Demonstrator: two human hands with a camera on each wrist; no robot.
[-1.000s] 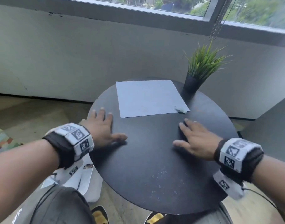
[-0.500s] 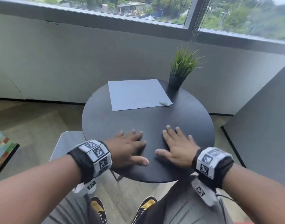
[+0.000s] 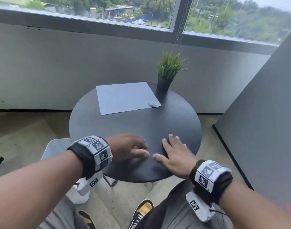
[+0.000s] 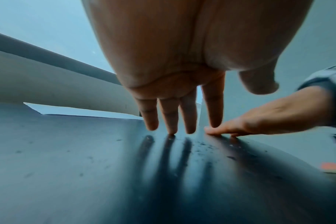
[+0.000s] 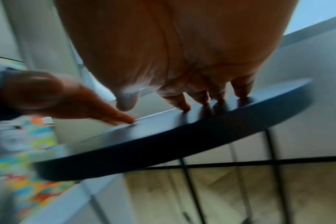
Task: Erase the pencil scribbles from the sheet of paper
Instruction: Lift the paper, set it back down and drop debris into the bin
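**A:** Where are your hands?

**B:** Both are flat on the table (image 3: 182,123), fingers straight, holding nothing. My left hand (image 3: 126,147) is at seven o'clock on the top and my right hand (image 3: 176,154) at five, thumbs nearly meeting near the front rim.

**A:** And the sheet?

**B:** The sheet (image 3: 125,97) lies flat at twelve o'clock, well apart from both hands. The plant (image 3: 168,70) stands just beside its far right corner. A small pale lump (image 3: 153,104) sits at the near right corner; I take it for the eraser or a heap of crumbs, but it's too small to tell. I can't make out any scribbles from here.

**A:** How will the paper handle?

**B:** Light and limp, I judge, and the dark top looks smooth, so it should skate or buckle under rubbing. I'd press it down with flat left fingers close to the patch being rubbed, and stroke away from them. Pinching an edge would crease it.

**A:** Anything else?

**B:** The left wrist view shows dark specks (image 4: 203,146) on the table by my fingers.
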